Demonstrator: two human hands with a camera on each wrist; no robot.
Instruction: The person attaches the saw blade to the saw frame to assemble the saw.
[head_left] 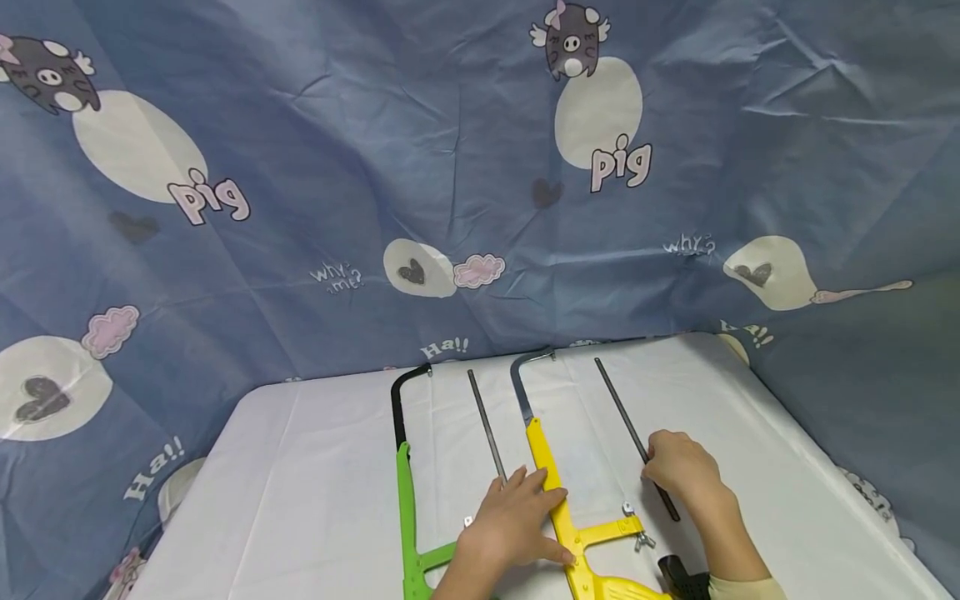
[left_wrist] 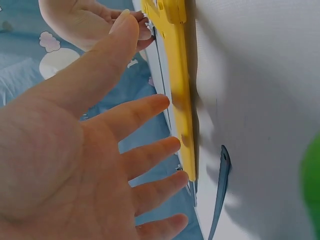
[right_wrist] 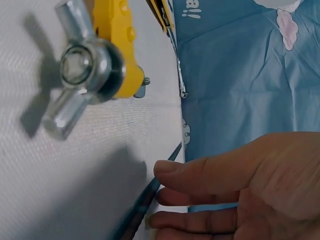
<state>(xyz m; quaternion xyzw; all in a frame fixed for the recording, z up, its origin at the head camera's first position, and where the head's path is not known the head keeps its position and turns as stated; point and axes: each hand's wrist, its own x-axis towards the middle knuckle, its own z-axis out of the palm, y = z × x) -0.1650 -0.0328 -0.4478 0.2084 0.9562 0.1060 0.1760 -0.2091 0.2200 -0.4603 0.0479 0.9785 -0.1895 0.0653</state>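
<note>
A yellow-handled hacksaw frame (head_left: 552, 467) lies on the white table, without a blade in its span. My left hand (head_left: 513, 518) rests over its long bar with fingers spread, fingertips right at the bar (left_wrist: 181, 95). To its right a dark hacksaw blade (head_left: 622, 408) lies slantwise. My right hand (head_left: 682, 468) pinches the blade's lower half, thumb and fingertips (right_wrist: 167, 167) at its edges, close over the table. Between the hands, the frame's front arm carries a silver wing nut (right_wrist: 82, 67) on a bolt.
Left of the yellow saw lies a green hacksaw frame (head_left: 407, 492), partly hidden by my left arm. A second blade (head_left: 487, 429) lies between the two frames. A black handle grip (head_left: 678, 577) sits by my right sleeve. Patterned blue cloth (head_left: 480, 167) hangs behind the table.
</note>
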